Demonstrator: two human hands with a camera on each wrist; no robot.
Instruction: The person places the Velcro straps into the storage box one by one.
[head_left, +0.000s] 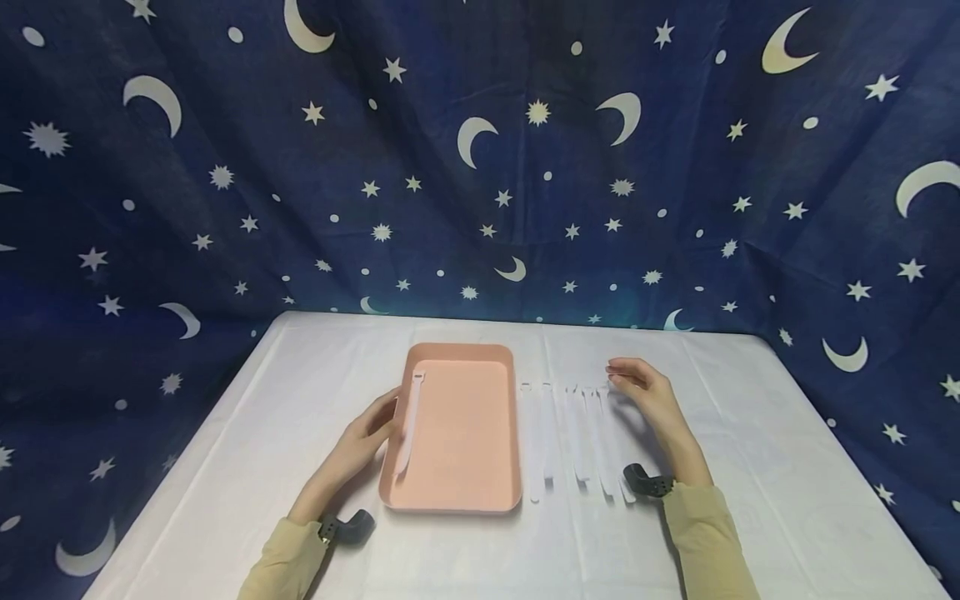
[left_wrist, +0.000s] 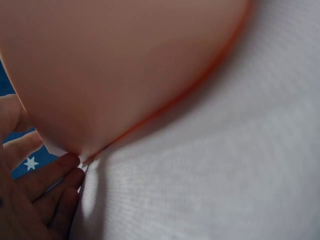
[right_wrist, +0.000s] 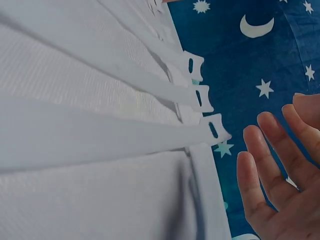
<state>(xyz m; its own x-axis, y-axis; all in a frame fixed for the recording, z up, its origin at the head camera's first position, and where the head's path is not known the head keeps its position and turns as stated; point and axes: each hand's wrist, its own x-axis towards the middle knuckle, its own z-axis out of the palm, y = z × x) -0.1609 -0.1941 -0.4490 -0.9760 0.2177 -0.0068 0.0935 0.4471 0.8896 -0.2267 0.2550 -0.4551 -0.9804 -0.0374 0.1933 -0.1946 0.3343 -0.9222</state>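
A shallow pink tray lies on the white table, one white strap with a slotted end lengthwise along its left side. My left hand rests its fingers against the tray's left outer wall; the left wrist view shows fingertips right at the tray's lower edge. To the right of the tray, several more white straps lie side by side, slotted ends away from me. Over the far end of the rightmost ones hovers my right hand. In the right wrist view its loosely spread fingers hold nothing, beside the nearest strap's slotted end.
A white cloth covers the table. Behind its far edge hangs a dark blue curtain with moons and stars. Each wrist wears a black camera on a band, the left one low over the cloth.
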